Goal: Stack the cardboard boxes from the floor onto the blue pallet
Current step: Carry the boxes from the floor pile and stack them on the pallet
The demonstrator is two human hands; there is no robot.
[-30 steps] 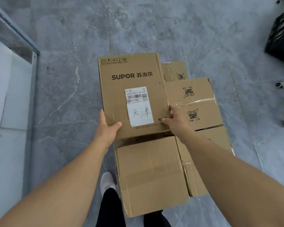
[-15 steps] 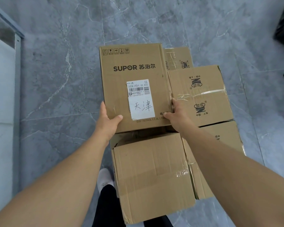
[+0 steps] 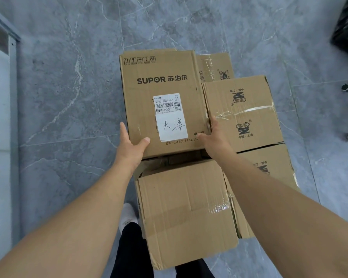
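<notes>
Down on the grey marble floor [image 3: 68,97] sits a huddle of cardboard boxes, with the person's bare arms reaching over them. Biggest of what shows is the plain box [image 3: 187,213] lying just below the grip, nearest the person's legs, its lid creased and patched with clear tape. Right of the grip lies a taped box [image 3: 243,113] printed with a round logo, and under the right forearm a third box [image 3: 269,171] of the same print peeks out. Beyond the grip, a fourth box [image 3: 215,67] shows only its far corner.

The branded box [image 3: 161,105], marked SUPOR and bearing a white shipping label [image 3: 170,117] with handwriting, is clasped at its near end between both hands. The left hand [image 3: 131,147] cups the near left corner, thumb curled over the top face, fingers along the side. The right hand [image 3: 213,135] grips the near right edge, fingers wrapped round the side and hidden between this box and the taped one.

Below the left forearm a white shoe [image 3: 128,215] stands on the tile. No pallet is in view.
</notes>
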